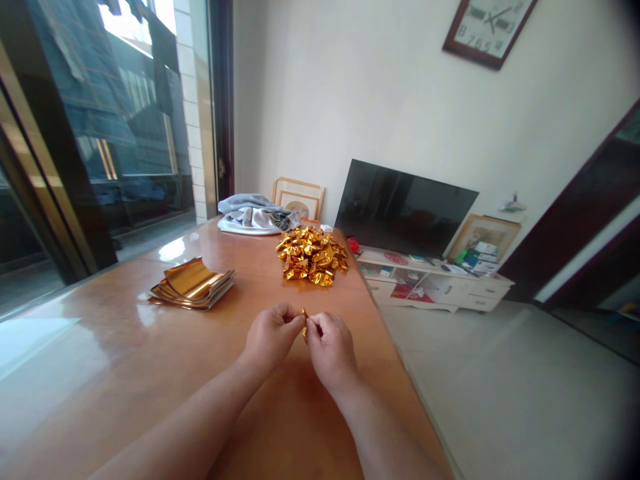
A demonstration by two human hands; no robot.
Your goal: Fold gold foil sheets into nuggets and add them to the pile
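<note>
Both my left hand [274, 332] and my right hand [331, 343] pinch a small piece of gold foil paper [305, 333] between thumbs and fingertips. Only a sliver of the foil shows between the hands; the rest is covered by my fingers. Just beyond them lies a heap of folded, crinkled gold foil pieces [313, 255] on the glossy wooden table [170, 363]. To the left sits a stack of flat gold foil sheets [193, 285], their edges curling up.
Light-coloured cloth [253, 215] is piled at the table's far end, near picture frames [299, 197]. A television [403, 207] stands behind a low white cabinet [445, 290] past the table's right edge. A glass door [125, 120] is on the left.
</note>
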